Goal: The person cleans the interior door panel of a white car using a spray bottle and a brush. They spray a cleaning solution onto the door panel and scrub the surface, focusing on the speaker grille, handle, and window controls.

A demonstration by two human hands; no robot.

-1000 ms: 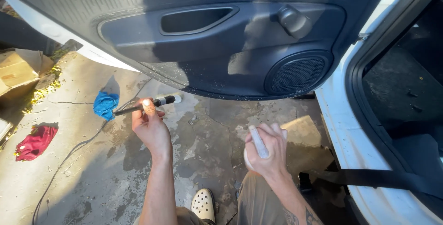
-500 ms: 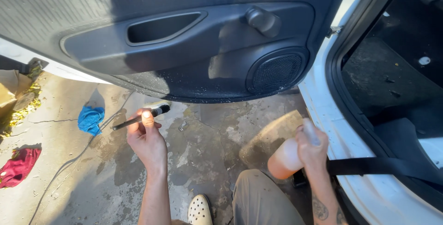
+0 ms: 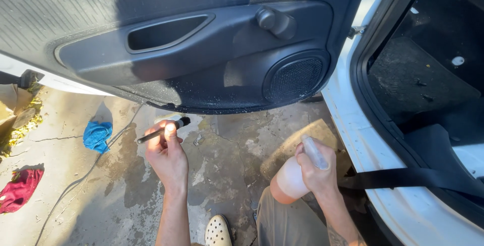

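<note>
Detailing brush (image 3: 162, 130) sits pinched in left hand (image 3: 166, 156), fingers closed round the handle, bristle end just below the open door panel (image 3: 201, 64). Right hand (image 3: 316, 168) is wrapped shut around a spray bottle (image 3: 295, 175), low by the sill. Risks: panel bottom edge is wet and speckled, so drips could run into the speaker grille (image 3: 295, 77); loose two-finger grip may drop the brush on gritty concrete.

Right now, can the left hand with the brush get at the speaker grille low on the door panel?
Probably yes. The left hand holds the brush just below the door panel, and nothing lies between it and the speaker grille off to its right.
</note>
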